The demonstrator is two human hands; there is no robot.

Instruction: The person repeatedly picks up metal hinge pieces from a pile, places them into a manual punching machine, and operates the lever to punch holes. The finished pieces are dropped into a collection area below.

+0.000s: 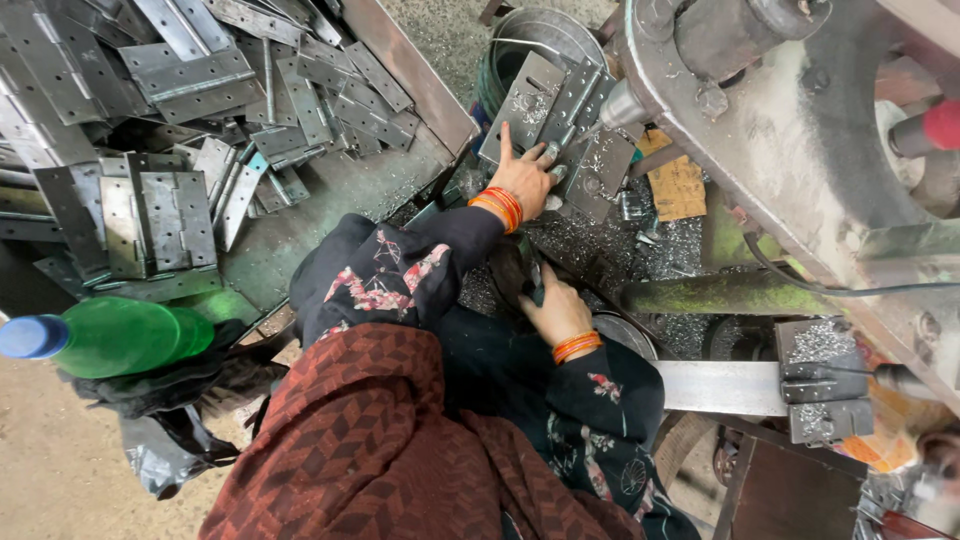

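Your right hand (556,310) hides whatever its fingers grip; the hinge pile (200,90) runs off the top-left edge; the bottom-right corner is blurred.

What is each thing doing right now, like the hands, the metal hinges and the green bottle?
Left hand: pressed flat on the grey metal hinge.
Grey metal hinge under the drill: opened flat, speckled with shavings.
Right hand: low beside the lap, grip unclear.
Pile of grey metal hinges: loose, heaped on the tray.
Green plastic bottle with blue cap: capped, lying on its side.

Left hand (524,178) stretched forward, fingers spread flat; right hand (558,310) lower, close in, fingers curled downward
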